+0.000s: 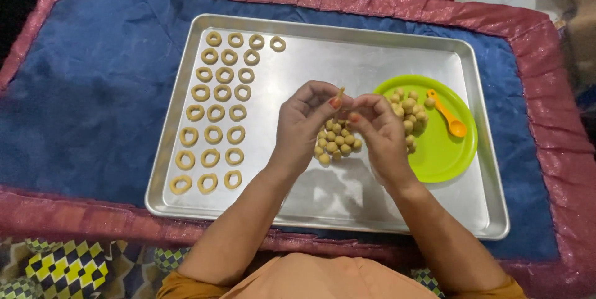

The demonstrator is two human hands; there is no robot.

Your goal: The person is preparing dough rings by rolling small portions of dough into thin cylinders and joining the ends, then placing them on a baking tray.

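A: What are the fingers doing?

B: Both hands meet above the middle of a tray (pixel 186 88). The left hand (pixel 304 122) and right hand (pixel 375 131) each pinch an end of a thin dough strip (pixel 339 95), fingertips closed on it, nails painted orange. The strip stands nearly upright between the thumbs.

A: How would the strip handle?

B: By its look, light and soft, easily bent or torn if pulled. A gentle pinch at the two ends seems the safest hold; a squeeze in the middle would likely flatten it.

A: What does it look like?

B: Pale tan, slender, short, matt. Most of it is hidden by the fingers.

A: And around the hands?

B: Just below them, a small heap of dough balls (pixel 337 142) lies on the tray. To the right, a green plate (pixel 447 150) holds more balls (pixel 408 113) and an orange spoon (pixel 448 114). To the left, dough rings (pixel 217 113) sit in neat rows of three, with four in the far row. The silver tray rests on a blue cloth (pixel 93 94) with a pink border.
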